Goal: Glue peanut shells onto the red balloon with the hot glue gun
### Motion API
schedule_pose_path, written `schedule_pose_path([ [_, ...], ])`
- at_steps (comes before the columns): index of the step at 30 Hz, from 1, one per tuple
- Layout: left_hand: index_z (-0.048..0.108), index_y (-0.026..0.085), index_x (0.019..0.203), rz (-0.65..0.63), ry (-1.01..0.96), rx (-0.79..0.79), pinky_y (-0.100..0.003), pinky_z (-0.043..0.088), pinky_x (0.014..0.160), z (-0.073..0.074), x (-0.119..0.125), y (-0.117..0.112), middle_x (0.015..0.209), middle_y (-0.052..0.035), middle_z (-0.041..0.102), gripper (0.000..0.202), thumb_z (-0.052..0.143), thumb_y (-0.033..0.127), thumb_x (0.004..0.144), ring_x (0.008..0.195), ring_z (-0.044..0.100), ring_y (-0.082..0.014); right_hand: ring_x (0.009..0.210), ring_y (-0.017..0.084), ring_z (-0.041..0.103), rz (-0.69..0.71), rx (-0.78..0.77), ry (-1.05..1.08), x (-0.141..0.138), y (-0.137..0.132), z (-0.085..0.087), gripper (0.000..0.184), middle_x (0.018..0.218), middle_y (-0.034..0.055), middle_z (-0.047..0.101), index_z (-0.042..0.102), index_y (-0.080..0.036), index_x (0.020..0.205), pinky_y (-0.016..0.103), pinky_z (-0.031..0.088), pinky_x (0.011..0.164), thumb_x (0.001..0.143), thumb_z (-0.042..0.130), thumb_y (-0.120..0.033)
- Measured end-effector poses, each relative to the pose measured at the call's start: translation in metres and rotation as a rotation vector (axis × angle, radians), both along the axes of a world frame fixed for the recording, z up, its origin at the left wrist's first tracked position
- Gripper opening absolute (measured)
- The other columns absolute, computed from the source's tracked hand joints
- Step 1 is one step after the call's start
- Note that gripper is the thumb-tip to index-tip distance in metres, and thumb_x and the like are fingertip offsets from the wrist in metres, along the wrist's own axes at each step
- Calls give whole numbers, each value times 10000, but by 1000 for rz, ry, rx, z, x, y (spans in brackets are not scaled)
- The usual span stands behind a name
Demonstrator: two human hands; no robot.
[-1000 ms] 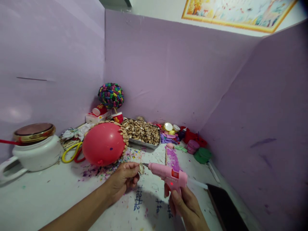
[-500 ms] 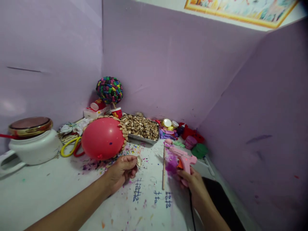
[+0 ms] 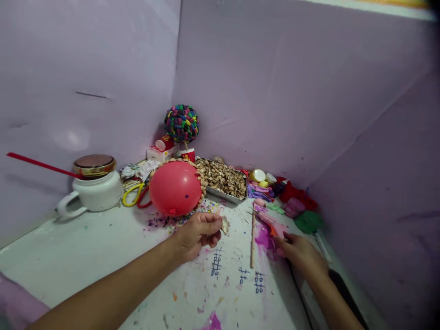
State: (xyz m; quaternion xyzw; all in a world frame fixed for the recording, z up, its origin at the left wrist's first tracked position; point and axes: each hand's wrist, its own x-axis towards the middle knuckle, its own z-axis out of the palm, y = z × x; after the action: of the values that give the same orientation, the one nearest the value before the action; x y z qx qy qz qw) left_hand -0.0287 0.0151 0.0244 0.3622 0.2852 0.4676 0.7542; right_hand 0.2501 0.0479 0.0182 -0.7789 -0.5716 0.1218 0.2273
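We see the left hand [image 3: 201, 233] pinching a shell [image 3: 225, 225] between thumb and fingertips, held up over the white table [image 3: 110, 233], near the red balloon [image 3: 176, 190] and apart from it; the right hand [image 3: 304, 254] is curled round the handle of the pink glue gun [image 3: 267, 220], whose nozzle points at the far end of a wooden stick [image 3: 253, 240], though we cannot tell whether the gun's weight is on the tabletop. Behind the balloon, whose back and right edges are studded with shells, we find a metal tray [image 3: 228, 198] heaped with more; scissors [image 3: 142, 196] lie at its left.
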Motion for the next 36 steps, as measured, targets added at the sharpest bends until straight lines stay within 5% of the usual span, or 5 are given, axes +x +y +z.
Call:
schedule_pose_path([
  [5,610,110,665,79,-43,132,-192,245,420,53,-27,-13,543,2,489,192,689,283,644,441,390,-58,992,382,506,129,40,455,-51,-6,32,337,923,155,637,651,-164,776,436,356,797,544,689,-405],
  [12,598,123,681,591,13,281,-169,341,412,107,-110,10,598,-4,526,57,572,147,726,490,420,-69,1055,260,530,336,-249,959,-141,24,51,431,1176,121,564,575,-205,983,390,463,766,700,556,-529],
  [22,569,125,697,725,-10,63,-151,350,354,71,-149,58,601,-6,549,95,497,94,750,415,415,-53,1122,354,416,308,-476,1108,-215,64,63,655,1206,141,454,508,-242,1047,631,324,828,549,611,-656],
  [29,568,117,682,722,-76,73,-144,358,356,56,-142,57,602,-8,532,76,516,84,727,419,435,-52,832,231,548,444,-490,1213,-218,48,56,468,1024,54,543,546,-266,968,463,484,645,645,558,-605],
  [36,562,100,677,654,-115,110,-141,335,344,50,-128,43,590,1,515,35,539,93,702,413,417,-47,763,190,543,478,-332,1177,-201,16,63,425,982,50,577,551,-243,995,323,472,555,643,630,-468],
])
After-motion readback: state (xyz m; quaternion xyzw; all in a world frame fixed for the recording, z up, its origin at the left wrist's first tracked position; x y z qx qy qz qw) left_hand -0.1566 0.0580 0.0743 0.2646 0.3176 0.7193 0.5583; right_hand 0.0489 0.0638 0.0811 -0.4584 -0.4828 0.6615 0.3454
